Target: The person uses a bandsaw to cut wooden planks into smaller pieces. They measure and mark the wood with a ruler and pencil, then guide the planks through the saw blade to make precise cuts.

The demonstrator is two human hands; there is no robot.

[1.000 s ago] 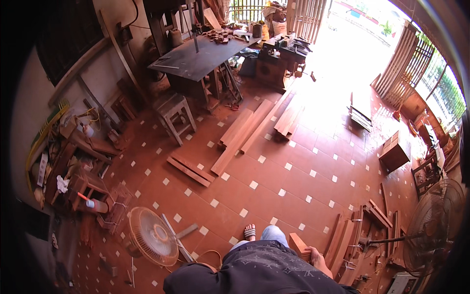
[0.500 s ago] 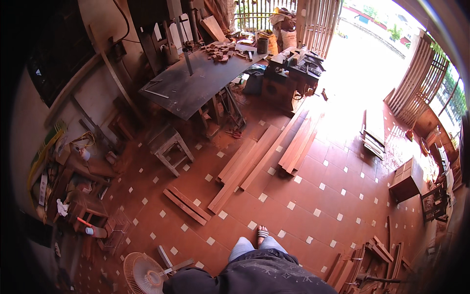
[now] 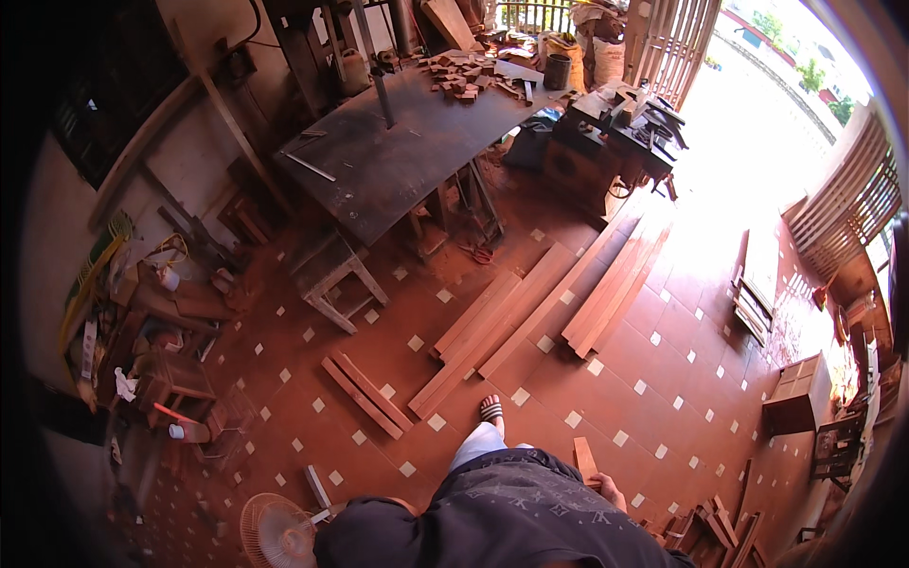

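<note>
Your right hand [image 3: 613,493] curls its fingers closed on a flat, straight-edged wooden board [image 3: 584,459]; your left hand's I cannot tell.

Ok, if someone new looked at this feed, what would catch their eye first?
Probably the glaring sunlit opening at the upper right, then the big dark table at upper centre, with a heap of wood offcuts toward its far end. Long reddish boards lie on the tiled floor mid-picture. Near the lower edge, right of centre, the right hand holds a wooden piece.
</note>
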